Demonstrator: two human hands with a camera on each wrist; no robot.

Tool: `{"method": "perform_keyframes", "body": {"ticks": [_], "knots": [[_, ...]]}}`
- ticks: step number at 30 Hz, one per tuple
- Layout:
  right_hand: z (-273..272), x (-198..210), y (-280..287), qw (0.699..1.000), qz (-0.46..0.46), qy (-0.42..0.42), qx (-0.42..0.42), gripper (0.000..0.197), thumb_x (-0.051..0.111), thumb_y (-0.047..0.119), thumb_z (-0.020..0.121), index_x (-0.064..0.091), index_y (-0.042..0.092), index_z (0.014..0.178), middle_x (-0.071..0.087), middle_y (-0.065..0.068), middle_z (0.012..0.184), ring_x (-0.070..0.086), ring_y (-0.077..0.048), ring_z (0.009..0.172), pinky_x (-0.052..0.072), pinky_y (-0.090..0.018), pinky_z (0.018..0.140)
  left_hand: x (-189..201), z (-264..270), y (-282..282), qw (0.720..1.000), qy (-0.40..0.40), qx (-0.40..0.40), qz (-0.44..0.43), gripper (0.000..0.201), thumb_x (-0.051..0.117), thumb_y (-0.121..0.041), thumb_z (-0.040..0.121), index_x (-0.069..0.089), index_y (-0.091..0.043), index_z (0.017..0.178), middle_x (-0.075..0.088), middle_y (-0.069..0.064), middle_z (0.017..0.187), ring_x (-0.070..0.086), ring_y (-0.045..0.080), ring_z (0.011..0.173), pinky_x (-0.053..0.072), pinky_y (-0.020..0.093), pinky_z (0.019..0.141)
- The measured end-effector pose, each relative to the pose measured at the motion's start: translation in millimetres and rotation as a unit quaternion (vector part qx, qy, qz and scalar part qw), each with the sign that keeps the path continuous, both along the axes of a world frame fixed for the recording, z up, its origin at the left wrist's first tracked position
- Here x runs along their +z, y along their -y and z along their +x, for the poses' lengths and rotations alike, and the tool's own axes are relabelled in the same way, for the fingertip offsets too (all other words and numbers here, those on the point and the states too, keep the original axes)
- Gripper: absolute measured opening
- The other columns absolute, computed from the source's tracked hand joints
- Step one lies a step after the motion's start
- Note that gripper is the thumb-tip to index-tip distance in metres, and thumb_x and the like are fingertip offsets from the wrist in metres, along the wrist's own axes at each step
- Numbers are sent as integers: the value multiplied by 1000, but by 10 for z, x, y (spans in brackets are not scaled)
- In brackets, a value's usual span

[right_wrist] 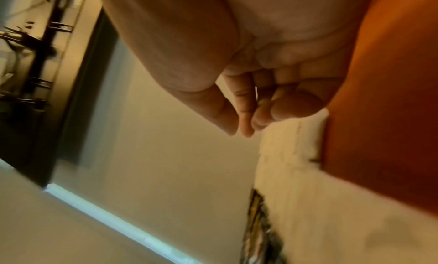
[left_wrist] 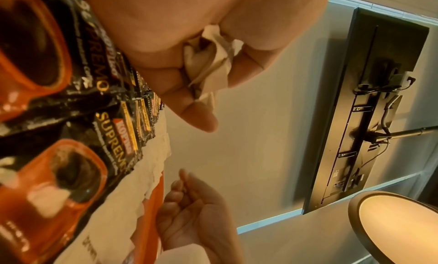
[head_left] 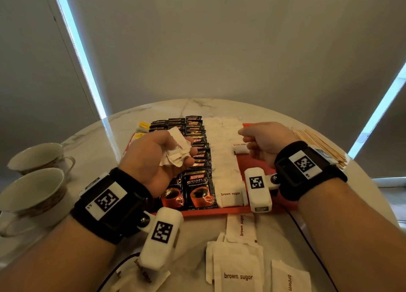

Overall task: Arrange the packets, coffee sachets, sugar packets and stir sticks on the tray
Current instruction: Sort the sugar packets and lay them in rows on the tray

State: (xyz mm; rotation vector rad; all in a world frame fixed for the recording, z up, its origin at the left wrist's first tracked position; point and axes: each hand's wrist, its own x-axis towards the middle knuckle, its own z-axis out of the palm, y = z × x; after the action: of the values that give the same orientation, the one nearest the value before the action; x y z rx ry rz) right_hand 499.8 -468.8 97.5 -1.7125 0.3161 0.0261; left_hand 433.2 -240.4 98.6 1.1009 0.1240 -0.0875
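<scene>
Left hand (head_left: 153,159) grasps a crumpled wad of sugar packets (head_left: 176,148) above the coffee sachets (head_left: 196,157) on the red tray (head_left: 259,162). Right hand (head_left: 263,144) hovers over the tray's right side, fingers loosely curled, grip holding nothing. Stir sticks (head_left: 318,146) lie far right on the counter (head_left: 197,232).

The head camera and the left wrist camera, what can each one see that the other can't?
Only the head view shows two teacups, the stir sticks and loose brown sugar packets on the table. Only the left wrist view shows a round lamp. Both show the left hand gripping crumpled sugar packets, the empty right hand, and coffee sachets on the red tray.
</scene>
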Motion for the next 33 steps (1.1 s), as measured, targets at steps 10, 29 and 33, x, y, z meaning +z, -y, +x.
{"method": "perform_keyframes", "body": {"ticks": [10,29,33], "knots": [[-402,81,-523,972,-42,87,213,26,79,32,86,74,9,98,66,0,78,53,-10,63,45,-27,56,-22,-28,39,996,82,14,27,30,59,10,96,59,-9,120,73,16,107,78,25,85,64,34,68],[-485,92,-514,962,-37,184,199,20,77,29,89,77,9,88,73,-16,79,62,-20,64,60,-38,69,-50,-19,24,985,63,-30,159,16,66,-21,100,73,-17,114,79,8,91,70,18,67,51,25,46],[-461,107,-502,969,-12,172,177,21,68,27,97,78,11,87,71,-15,77,62,-17,63,60,-35,66,-46,-10,45,988,54,-2,146,18,63,-27,102,72,-14,113,79,7,86,70,19,65,51,25,44]]}}
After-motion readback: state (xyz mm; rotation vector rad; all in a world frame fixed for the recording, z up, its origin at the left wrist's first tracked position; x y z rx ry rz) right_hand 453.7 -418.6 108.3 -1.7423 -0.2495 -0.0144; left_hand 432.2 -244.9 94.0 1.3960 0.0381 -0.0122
